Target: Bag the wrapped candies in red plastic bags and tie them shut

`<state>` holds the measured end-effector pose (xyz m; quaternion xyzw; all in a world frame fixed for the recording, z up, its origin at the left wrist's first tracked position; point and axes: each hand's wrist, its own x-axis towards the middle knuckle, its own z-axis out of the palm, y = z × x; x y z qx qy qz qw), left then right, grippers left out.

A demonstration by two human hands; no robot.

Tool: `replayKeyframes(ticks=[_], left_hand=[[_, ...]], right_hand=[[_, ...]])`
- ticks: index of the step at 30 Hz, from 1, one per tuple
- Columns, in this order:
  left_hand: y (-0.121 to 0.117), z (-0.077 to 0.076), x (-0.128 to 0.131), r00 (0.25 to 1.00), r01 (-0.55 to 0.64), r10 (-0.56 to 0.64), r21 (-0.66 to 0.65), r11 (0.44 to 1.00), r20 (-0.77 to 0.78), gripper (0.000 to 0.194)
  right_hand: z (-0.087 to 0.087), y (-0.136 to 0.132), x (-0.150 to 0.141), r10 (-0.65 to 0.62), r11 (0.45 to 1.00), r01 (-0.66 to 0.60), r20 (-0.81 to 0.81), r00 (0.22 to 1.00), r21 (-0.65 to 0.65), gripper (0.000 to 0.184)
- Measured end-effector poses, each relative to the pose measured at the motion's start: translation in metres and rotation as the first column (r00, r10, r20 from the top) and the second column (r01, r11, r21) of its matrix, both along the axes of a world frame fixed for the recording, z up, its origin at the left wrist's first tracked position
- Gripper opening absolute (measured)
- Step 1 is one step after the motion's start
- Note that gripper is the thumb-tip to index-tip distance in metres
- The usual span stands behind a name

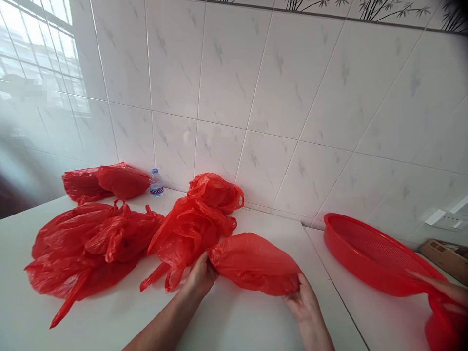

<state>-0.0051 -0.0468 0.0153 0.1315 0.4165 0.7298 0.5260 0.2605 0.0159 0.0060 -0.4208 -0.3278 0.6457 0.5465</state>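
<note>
Clasping a puffed red bag (254, 265), left fingers (203, 263) and right fingers (303, 286) sit between crumpled bags (188, 231) and a basket (360, 268).

White table (241, 321), seam on the right, second white tabletop (380, 324) past it. Back left: bunched red bags (120, 183), small water bottle (156, 185) upright just beside. Front left: big crumpled heap (84, 243) of red plastic, one handle trailing nearward. Middle: loose red pile (188, 226), strips hanging out. Second top: round red basket (365, 270), partly in view.
</note>
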Motion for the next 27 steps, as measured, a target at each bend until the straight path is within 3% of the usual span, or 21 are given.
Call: replayKeyframes(ticks=[4, 8, 10, 12, 13, 14, 17, 19, 20, 21, 23, 25, 27], left_hand=[[-0.007, -0.002, 0.007, 0.982, 0.04, -0.044, -0.023, 0.999, -0.185, 0.015], [-0.021, 0.007, 0.008, 0.896, -0.078, 0.091, 0.047, 0.996, -0.434, 0.046], [-0.029, 0.013, 0.011, 0.769, -0.112, 0.18, 0.149, 0.982, -0.613, 0.051], [-0.035, 0.02, 0.018, 0.598, -0.038, 0.191, 0.21, 0.977, -0.779, 0.047], [-0.037, 0.023, 0.021, 0.548, 0.017, 0.154, 0.195, 0.981, -0.822, 0.044], [-0.038, 0.026, 0.024, 0.556, 0.071, 0.089, 0.153, 0.986, -0.826, 0.042], [-0.04, 0.035, 0.028, 0.815, 0.159, -0.102, 0.051, 0.986, -0.57, 0.042], [-0.043, 0.043, 0.027, 0.917, 0.077, -0.042, 0.071, 0.995, -0.396, 0.042], [-0.046, 0.048, 0.026, 0.92, -0.012, 0.051, 0.102, 0.995, -0.388, 0.041], [-0.05, 0.052, 0.025, 0.885, -0.11, 0.167, 0.153, 0.982, -0.434, 0.039], [-0.059, 0.061, 0.027, 0.7, -0.18, 0.349, 0.319, 0.931, -0.624, 0.034], [-0.065, 0.065, 0.035, 0.451, 0.037, 0.349, 0.408, 0.912, -0.821, 0.03], [-0.064, 0.061, 0.049, 0.206, 0.336, 0.216, 0.276, 0.9, -0.954, 0.036]], right_hand=[[0.015, -0.012, 0.001, 0.109, 0.987, -0.127, -0.167, 0.98, -0.102, 0.023], [0.018, -0.012, 0.007, 0.117, 0.987, -0.134, -0.179, 0.977, -0.085, 0.025], [0.014, -0.008, 0.008, 0.115, 0.989, -0.128, -0.155, 0.981, -0.074, 0.026], [0.009, -0.005, 0.007, 0.114, 0.99, -0.123, -0.124, 0.986, -0.065, 0.027], [0.006, -0.004, 0.006, 0.111, 0.991, -0.118, -0.109, 0.988, -0.06, 0.026], [0.005, -0.004, 0.005, 0.105, 0.992, -0.11, -0.096, 0.99, -0.056, 0.025], [0.001, -0.002, 0.005, 0.075, 0.996, -0.079, -0.081, 0.994, -0.05, 0.022], [-0.001, -0.001, 0.005, 0.043, 0.997, -0.049, -0.091, 0.995, -0.061, 0.022], [-0.001, 0.0, 0.005, 0.028, 0.997, -0.035, -0.096, 0.995, -0.069, 0.021], [-0.002, 0.0, 0.005, 0.017, 0.997, -0.025, -0.101, 0.995, -0.077, 0.022], [-0.003, -0.001, 0.001, 0.014, 0.996, -0.024, -0.107, 0.994, -0.088, 0.023], [-0.001, -0.004, -0.005, 0.041, 0.994, -0.052, -0.106, 0.993, -0.099, 0.024], [0.004, -0.012, -0.014, 0.097, 0.989, -0.107, -0.098, 0.99, -0.106, 0.023]])
